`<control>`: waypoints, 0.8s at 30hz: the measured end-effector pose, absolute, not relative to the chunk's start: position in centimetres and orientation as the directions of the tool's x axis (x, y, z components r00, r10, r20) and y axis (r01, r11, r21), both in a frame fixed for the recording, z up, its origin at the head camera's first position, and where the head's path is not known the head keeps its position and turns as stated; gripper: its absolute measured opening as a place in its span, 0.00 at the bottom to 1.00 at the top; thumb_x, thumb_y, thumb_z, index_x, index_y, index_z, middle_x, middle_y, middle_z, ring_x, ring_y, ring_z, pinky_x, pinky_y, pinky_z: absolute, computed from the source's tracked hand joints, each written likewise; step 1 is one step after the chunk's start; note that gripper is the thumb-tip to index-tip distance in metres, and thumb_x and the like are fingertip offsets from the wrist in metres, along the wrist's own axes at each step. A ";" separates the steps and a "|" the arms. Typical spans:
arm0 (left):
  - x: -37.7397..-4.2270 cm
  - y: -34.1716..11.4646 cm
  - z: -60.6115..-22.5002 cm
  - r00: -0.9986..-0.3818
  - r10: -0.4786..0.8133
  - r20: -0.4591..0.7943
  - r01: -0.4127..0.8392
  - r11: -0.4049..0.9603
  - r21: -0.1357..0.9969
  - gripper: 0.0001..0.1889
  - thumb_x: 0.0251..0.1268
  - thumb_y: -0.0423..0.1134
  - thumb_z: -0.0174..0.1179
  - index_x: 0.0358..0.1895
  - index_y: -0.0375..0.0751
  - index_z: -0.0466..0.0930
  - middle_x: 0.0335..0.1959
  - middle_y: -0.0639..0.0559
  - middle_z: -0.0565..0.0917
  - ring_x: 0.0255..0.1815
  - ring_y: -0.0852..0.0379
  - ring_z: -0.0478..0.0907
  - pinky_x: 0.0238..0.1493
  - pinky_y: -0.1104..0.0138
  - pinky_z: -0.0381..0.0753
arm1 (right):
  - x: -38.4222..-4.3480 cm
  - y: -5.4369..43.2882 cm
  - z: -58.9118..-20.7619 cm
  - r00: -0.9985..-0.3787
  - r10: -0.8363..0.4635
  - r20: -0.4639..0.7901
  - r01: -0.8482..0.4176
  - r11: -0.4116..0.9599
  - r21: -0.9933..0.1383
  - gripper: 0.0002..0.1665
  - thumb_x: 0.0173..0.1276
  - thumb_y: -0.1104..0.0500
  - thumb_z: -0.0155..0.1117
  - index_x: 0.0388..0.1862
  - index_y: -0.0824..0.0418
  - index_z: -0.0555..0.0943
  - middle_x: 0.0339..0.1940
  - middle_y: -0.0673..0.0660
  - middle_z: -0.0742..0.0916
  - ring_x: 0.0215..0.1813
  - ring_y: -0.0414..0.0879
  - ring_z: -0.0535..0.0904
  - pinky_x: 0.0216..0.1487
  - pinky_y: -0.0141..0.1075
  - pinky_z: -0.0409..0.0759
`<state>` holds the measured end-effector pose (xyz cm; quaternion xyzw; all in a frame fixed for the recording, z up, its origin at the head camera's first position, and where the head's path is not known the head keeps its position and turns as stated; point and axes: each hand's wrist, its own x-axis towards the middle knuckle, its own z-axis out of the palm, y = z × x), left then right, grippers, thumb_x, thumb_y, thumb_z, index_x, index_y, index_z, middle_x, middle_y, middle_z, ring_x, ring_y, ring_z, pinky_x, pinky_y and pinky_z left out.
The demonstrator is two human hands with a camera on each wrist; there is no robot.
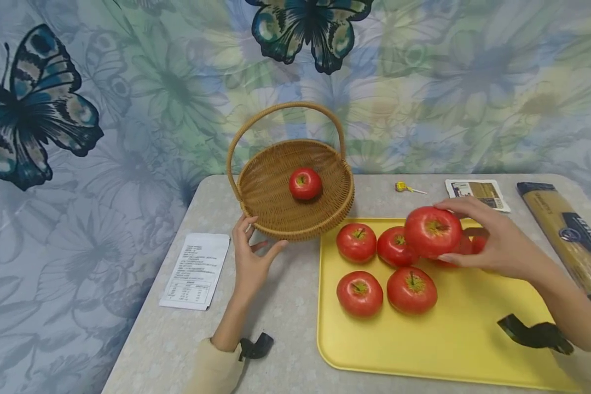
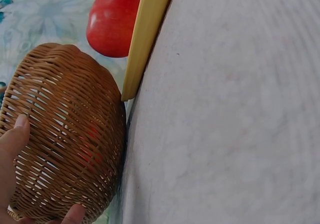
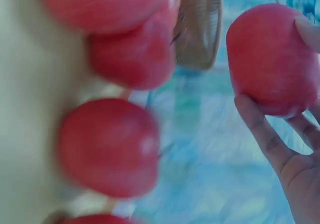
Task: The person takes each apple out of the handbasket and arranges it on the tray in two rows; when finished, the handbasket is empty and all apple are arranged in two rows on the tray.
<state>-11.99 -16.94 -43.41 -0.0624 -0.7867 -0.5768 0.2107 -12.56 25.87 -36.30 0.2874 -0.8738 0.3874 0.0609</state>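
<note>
A red apple (image 1: 433, 232) is held up above the yellow tray (image 1: 453, 350) in my right hand (image 1: 497, 241), thumb and fingers around its side. My left hand (image 1: 254, 262) holds the near left side of a brown wicker basket (image 1: 271, 205), a fingertip at its rim and the thumb spread along its side. One red apple (image 1: 305, 183) lies inside the basket. On the tray sit several more red apples; two stand in front, an apple (image 1: 360, 294) on the left and an apple (image 1: 411, 290) beside it. The raised apple and right hand partly hide those behind.
A white printed packet (image 1: 195, 271) lies left of the basket. Behind the tray are a yellow-wrapped lollipop (image 1: 409, 187) and a small flat packet (image 1: 477, 194). A long pasta pack (image 1: 568, 235) lies at the right. The basket's tall handle (image 1: 285, 106) arches over its opening.
</note>
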 end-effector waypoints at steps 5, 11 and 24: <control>-11.8 -17.1 -43.4 -0.911 -0.148 0.385 0.324 0.320 0.890 0.40 0.53 0.31 0.73 0.66 0.30 0.59 0.74 0.33 0.51 0.73 0.38 0.60 0.52 0.39 0.79 | -9.4 29.3 -39.4 -0.881 -0.391 0.266 -0.459 0.573 -0.679 0.53 0.37 0.70 0.85 0.66 0.58 0.72 0.60 0.40 0.74 0.52 0.26 0.75 0.44 0.15 0.78; -11.9 -17.2 -43.6 -0.911 -0.142 0.388 0.326 0.329 0.886 0.40 0.54 0.31 0.73 0.67 0.31 0.58 0.74 0.33 0.50 0.73 0.37 0.59 0.52 0.39 0.78 | -7.4 30.8 -42.5 -0.902 -0.409 0.138 -0.373 0.578 -0.726 0.50 0.44 0.63 0.84 0.67 0.57 0.69 0.59 0.36 0.73 0.48 0.25 0.75 0.36 0.27 0.85; -12.1 -17.1 -43.7 -0.915 -0.132 0.382 0.327 0.316 0.891 0.40 0.54 0.30 0.72 0.68 0.31 0.58 0.75 0.33 0.49 0.74 0.34 0.58 0.52 0.39 0.78 | -6.6 32.3 -45.1 -0.917 -0.398 0.008 -0.281 0.633 -0.722 0.50 0.45 0.57 0.84 0.66 0.54 0.67 0.58 0.29 0.71 0.48 0.23 0.73 0.35 0.28 0.84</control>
